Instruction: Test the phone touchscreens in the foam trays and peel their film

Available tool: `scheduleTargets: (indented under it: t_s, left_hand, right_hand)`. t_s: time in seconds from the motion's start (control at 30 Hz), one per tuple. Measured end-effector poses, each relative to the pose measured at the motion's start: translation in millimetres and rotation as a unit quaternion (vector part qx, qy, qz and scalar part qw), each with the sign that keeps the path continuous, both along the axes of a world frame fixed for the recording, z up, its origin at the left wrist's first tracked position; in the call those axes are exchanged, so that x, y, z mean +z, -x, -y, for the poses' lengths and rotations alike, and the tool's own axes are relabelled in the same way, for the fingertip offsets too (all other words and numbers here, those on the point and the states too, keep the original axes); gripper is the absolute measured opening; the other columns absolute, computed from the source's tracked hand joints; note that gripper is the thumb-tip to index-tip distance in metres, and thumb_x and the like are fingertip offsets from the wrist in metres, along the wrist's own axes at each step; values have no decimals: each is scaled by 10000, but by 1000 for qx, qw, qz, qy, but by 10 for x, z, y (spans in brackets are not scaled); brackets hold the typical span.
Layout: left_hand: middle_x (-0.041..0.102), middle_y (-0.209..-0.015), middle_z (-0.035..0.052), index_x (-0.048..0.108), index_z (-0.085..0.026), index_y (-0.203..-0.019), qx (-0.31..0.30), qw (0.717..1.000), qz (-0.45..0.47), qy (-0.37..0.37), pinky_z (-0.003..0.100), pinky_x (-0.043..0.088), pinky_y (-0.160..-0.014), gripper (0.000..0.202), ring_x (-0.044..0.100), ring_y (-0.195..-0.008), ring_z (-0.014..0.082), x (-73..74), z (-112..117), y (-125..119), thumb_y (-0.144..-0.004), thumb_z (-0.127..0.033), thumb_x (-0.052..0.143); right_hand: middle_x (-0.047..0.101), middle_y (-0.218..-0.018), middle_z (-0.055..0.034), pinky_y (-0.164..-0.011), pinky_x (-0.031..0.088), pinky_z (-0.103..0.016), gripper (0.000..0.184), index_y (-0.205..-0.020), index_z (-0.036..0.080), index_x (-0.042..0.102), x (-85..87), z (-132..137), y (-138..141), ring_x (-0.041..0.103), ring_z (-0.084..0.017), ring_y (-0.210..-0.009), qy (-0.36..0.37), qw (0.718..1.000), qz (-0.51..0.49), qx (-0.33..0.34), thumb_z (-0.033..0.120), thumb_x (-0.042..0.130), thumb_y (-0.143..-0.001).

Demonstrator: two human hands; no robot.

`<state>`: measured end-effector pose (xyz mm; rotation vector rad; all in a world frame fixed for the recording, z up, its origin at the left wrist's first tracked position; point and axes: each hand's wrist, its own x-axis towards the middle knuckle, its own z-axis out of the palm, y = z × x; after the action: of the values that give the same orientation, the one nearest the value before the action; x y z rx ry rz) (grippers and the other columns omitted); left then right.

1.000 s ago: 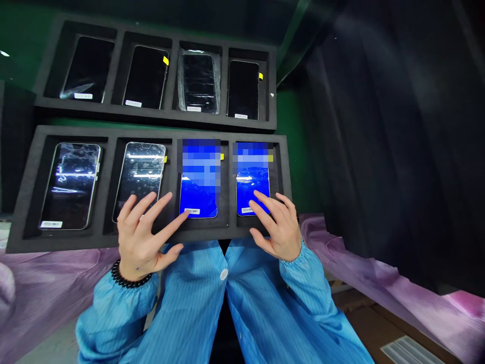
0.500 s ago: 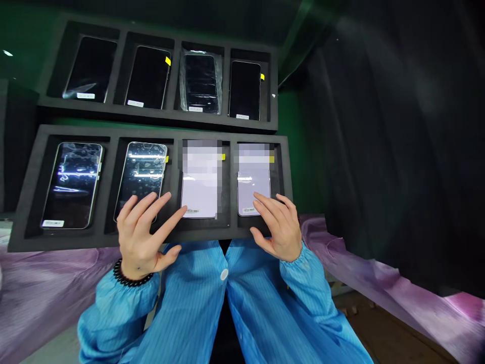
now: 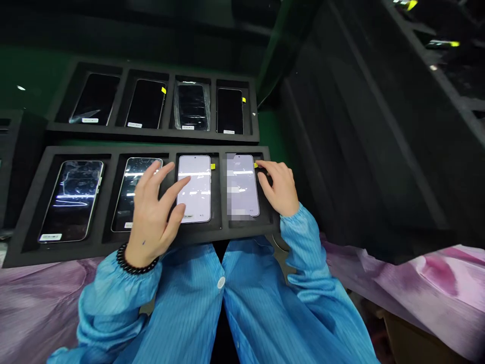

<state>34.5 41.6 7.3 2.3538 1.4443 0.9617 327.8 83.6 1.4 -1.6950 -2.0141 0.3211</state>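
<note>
A black foam tray [image 3: 223, 233] in front of me holds several smartphones in separate compartments. My left hand [image 3: 153, 215] is open, fingers spread, over the second phone [image 3: 125, 202] and the lit third phone [image 3: 195, 194]. Its index fingertip is over the third phone's pale screen; whether it touches cannot be told. At the right edge of the lit fourth phone [image 3: 246, 187], my right hand [image 3: 281, 188] has its fingertips by a yellow tab [image 3: 256, 165], thumb apart. The first phone [image 3: 71, 202] is dark-screened with a white label.
A second foam tray [image 3: 151, 132] lies just behind, holding dark phones with white labels; one phone [image 3: 192, 106] is in a clear wrapper. A dark panel [image 3: 364, 151] rises on the right. A black box edge [image 3: 22, 167] stands at the left.
My right hand has moved from the fourth phone's lower screen up to its right edge. My left hand has moved up, its index finger now higher over the third phone. The view has shifted.
</note>
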Motion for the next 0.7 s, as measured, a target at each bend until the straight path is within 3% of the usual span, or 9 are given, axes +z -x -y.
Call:
scheduleTargets:
  t_s: [0.1,0.2,0.37,0.57,0.7]
  left_hand:
    - [385,-1603,98,559,-250,-1423,-28,1000,-3,-6,611,239,-1246,437,275,-1531,361,-63,-121,-120,-1014,-328,426]
    - [419,-1576,114,614,-232,-1346,-13,1000,17,5,594,234,-1254,400,282,-1531,343,-132,-152,-127,-1024,-333,400]
    - [487,-1509,125,647,-230,-1281,26,998,60,-6,556,262,-1249,367,336,-1503,325,-142,-144,-78,-1017,-350,423]
    - [564,-1436,130,617,-198,-1317,60,992,112,11,511,329,-1210,417,441,-1418,298,-93,-137,-121,-1004,-424,459]
    - [592,-1402,146,520,-177,-1432,54,954,260,142,418,493,-1026,560,601,-1183,247,-47,-54,-288,-988,-513,467]
  right_hand:
    - [759,-1114,-115,-866,450,-454,375,-1262,155,646,40,-261,97,637,-309,-973,59,998,12,-22,260,446,-963]
    - [750,-1110,-120,-846,463,-432,435,-1345,132,562,126,-374,153,659,-310,-961,117,992,-26,-32,299,420,-969]
    - [726,-869,-41,-772,466,-347,378,-1276,150,574,192,-476,159,664,-254,-879,169,982,-75,-24,311,444,-960]
    - [562,-641,27,-636,381,-293,216,-953,203,652,300,-522,296,539,-178,-647,136,986,-101,3,317,469,-973]
    - [564,-693,21,-607,368,-278,258,-980,210,637,552,-372,361,515,-157,-635,39,984,-171,-4,357,426,-1003]
